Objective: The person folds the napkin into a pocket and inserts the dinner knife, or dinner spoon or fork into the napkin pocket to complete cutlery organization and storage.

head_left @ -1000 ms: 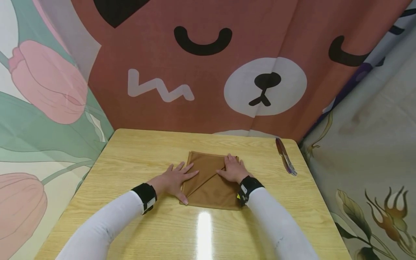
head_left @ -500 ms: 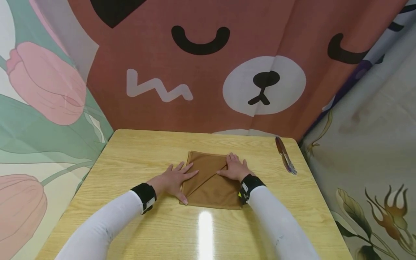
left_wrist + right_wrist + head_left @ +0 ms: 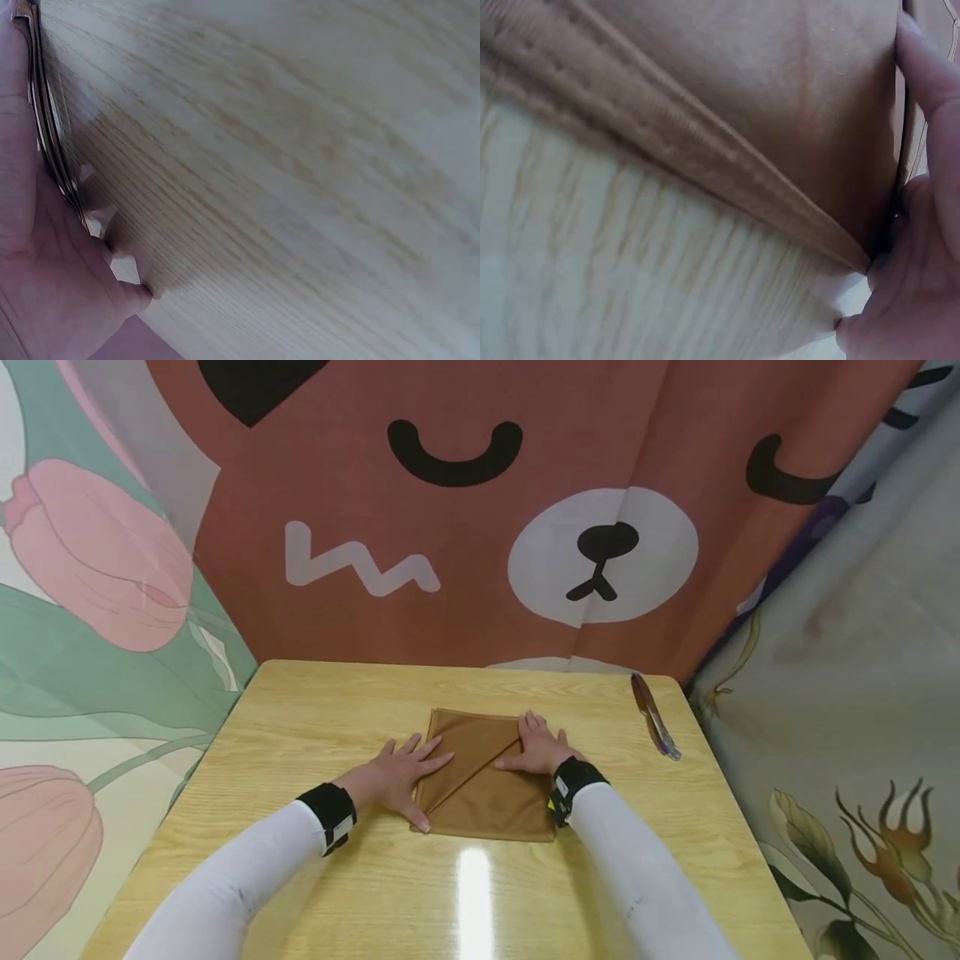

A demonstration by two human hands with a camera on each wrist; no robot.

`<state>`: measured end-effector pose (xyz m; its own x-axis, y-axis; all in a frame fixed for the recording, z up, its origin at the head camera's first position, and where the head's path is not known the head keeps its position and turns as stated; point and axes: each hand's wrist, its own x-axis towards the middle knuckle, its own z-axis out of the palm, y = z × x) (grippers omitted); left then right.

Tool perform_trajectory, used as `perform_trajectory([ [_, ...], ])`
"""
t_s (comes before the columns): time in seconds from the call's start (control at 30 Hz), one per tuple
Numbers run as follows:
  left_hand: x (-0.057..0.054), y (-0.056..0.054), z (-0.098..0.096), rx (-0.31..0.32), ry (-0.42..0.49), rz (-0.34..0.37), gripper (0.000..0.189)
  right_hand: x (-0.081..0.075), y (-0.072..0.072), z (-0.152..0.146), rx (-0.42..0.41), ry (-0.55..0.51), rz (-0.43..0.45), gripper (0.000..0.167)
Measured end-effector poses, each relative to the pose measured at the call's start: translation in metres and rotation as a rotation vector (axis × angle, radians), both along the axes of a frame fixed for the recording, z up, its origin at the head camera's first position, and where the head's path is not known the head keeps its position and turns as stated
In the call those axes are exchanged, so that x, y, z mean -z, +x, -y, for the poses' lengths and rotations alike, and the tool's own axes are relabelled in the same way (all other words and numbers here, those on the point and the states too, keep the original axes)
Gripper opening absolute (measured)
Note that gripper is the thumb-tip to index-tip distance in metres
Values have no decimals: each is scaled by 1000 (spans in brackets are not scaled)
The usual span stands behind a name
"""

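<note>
A brown folded cloth [image 3: 480,802] lies flat on the table in the head view, a diagonal fold edge running across its top. My left hand [image 3: 397,777] rests on its left edge, fingers spread and thumb near the lower left corner. At the upper right corner, my right hand [image 3: 542,750] presses on the cloth with its fingers extended and the thumb by the diagonal edge. The left wrist view catches the cloth's layered edge [image 3: 52,142] beside the hand. In the right wrist view, a stitched hem [image 3: 705,150] runs toward the right hand [image 3: 915,277].
A slim dark red and purple item in clear wrapping [image 3: 654,717] lies at the back right of the wooden table [image 3: 330,710]; its kind is unclear. Printed curtains [image 3: 360,635] hang behind and at both sides. A light reflection shows at the table's front.
My right hand has slid slightly right toward the cloth's upper right corner. The left hand and the cloth keep their places; the head view has shifted a little.
</note>
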<state>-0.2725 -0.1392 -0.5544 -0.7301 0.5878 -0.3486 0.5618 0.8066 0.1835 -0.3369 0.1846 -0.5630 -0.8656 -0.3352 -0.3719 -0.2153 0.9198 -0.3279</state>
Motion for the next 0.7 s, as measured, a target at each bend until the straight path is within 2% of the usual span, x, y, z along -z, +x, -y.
perform_trajectory([
  [0.2, 1, 0, -1, 16, -12, -10, 140, 3, 0, -4, -4, -29, 20, 133],
  [0.37, 2, -1, 1, 34, -23, -22, 141, 3, -2, -4, -11, -12, 18, 132],
  [0.7, 5, 0, 3, 19, 11, -11, 143, 7, -5, -3, -4, -9, 37, 135],
])
